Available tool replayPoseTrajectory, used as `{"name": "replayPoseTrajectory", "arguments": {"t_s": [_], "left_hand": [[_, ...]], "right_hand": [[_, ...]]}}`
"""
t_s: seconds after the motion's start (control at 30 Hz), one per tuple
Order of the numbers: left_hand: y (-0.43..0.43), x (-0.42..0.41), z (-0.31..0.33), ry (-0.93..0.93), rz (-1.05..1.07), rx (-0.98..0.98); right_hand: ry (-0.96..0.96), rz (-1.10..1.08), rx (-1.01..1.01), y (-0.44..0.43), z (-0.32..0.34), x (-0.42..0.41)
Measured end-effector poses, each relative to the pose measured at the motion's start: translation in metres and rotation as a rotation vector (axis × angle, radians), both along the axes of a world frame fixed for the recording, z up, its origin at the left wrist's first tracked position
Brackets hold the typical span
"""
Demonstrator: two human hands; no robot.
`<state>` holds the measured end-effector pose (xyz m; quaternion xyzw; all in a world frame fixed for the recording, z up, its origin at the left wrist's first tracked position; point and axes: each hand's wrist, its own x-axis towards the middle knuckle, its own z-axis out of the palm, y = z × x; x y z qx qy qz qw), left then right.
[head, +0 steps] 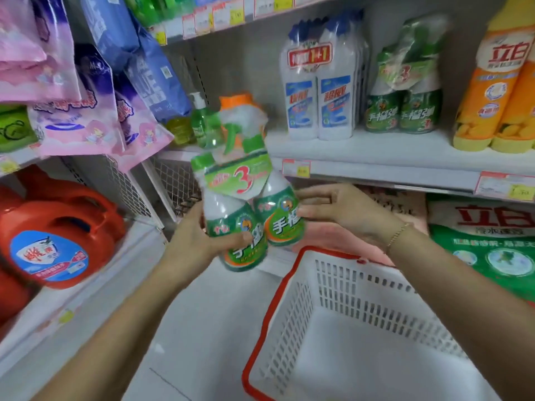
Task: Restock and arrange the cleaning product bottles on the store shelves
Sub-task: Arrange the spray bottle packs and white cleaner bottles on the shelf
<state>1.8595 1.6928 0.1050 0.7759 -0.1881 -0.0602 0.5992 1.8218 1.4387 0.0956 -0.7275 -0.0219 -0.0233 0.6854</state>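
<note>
spray-bottle pack [249,204] tilted, frame centre; shelf [362,149] at 1 o'clock | left hand [197,241] grip clamped on pack, right hand [341,209] grip apart, touching it | risk: 1-handed hold, wrapped pack may slip

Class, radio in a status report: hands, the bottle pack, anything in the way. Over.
Left hand grips bottle pack; right hand open, touching it. Pack tilted, not yet on shelf. Nothing blocking the shelf.
</note>
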Motion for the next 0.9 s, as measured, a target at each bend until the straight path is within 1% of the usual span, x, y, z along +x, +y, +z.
{"name": "replayPoseTrajectory", "arguments": {"t_s": [0.03, 0.07, 0.1, 0.13, 0.17, 0.2, 0.23, 0.27, 0.33, 0.4, 0.47, 0.57, 0.7, 0.9], "left_hand": [[0.008, 0.004, -0.017, -0.008, 0.065, 0.015], [0.016, 0.008, -0.034, -0.001, 0.122, 0.029], [0.024, 0.011, -0.052, 0.007, 0.17, 0.061], [0.032, 0.015, -0.069, 0.013, 0.207, 0.114], [0.039, 0.019, -0.086, 0.024, 0.24, 0.178], [0.046, 0.023, -0.103, 0.037, 0.264, 0.238], [0.053, 0.028, -0.12, 0.052, 0.278, 0.288], [0.058, 0.033, -0.138, 0.08, 0.284, 0.332], [0.065, 0.047, -0.171, 0.158, 0.27, 0.406], [0.068, 0.059, -0.203, 0.185, 0.224, 0.438], [0.066, 0.066, -0.231, 0.165, 0.189, 0.445], [0.058, 0.067, -0.266, 0.159, 0.164, 0.4], [0.055, 0.055, -0.304, 0.194, 0.134, 0.363], [0.063, 0.032, -0.329, 0.294, 0.203, 0.287]], "right_hand": [[-0.011, -0.073, -0.151, 0.004, -0.013, 0.008], [-0.038, -0.159, -0.367, 0.005, -0.025, 0.015], [-0.066, -0.23, -0.623, 0.004, -0.037, 0.023], [-0.08, -0.267, -0.868, 0.001, -0.051, 0.028], [-0.057, -0.275, -1.053, -0.003, -0.066, 0.032], [-0.013, -0.258, -1.169, -0.007, -0.081, 0.034], [0.041, -0.217, -1.244, -0.01, -0.095, 0.036], [0.08, -0.162, -1.291, -0.012, -0.108, 0.036], [0.167, -0.064, -1.297, -0.011, -0.123, 0.033], [0.226, -0.057, -1.299, -0.009, -0.134, 0.032], [0.249, -0.091, -1.331, -0.009, -0.142, 0.035], [0.237, -0.125, -1.346, -0.013, -0.15, 0.037], [0.236, -0.124, -1.39, -0.017, -0.147, 0.034], [0.226, -0.101, -1.419, -0.01, -0.147, 0.026]]}}
